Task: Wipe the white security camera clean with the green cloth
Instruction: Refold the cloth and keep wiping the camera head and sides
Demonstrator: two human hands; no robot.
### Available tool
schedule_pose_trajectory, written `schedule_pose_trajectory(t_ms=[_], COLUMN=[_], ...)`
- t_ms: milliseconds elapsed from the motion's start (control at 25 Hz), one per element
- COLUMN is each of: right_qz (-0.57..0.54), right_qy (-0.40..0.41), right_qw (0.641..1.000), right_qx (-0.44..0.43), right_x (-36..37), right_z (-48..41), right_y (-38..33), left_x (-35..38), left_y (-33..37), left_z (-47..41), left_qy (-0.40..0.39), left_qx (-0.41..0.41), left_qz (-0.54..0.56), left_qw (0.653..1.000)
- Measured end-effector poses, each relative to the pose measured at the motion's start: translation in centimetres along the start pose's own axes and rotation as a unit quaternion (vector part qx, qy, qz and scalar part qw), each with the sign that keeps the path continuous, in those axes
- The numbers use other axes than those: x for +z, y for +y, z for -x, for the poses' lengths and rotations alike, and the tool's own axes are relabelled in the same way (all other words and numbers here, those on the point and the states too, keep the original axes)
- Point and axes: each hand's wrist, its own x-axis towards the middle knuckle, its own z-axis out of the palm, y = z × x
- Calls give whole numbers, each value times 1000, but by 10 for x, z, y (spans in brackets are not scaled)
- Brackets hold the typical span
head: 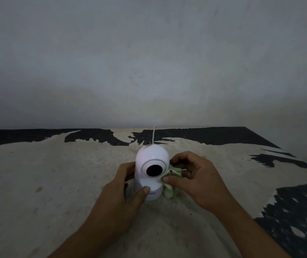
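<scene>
Worn desk [59,174]: left hand [123,194] closed around the white security camera [151,170], right hand [195,177] pinching the green cloth [171,183] against its side.

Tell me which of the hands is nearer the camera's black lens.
Right. The right hand presses the green cloth beside the black lens; the left hand grips the security camera lower, on its base.

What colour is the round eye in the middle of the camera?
The eye is black, set in a white security camera. The head view shows it.
</scene>
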Motion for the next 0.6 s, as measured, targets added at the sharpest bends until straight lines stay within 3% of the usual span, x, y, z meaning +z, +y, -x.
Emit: schedule_pose_trajectory(t_ms=[160, 360, 600], right_qz=[40, -46, -34], right_qy=[6, 43, 159], right_qw=[999, 998, 986], right_qx=[17, -6, -42], right_x=[6, 0, 26], right_z=[1, -2, 9], right_y=[0, -6, -20], left_x=[0, -1, 0], left_y=[0, 1, 1], left_z=[0, 0, 0], left_qy=[-6, -4, -1], left_qx=[2, -10, -1], left_qz=[-1, 4, -4], left_qw=[1000, 1000, 1000])
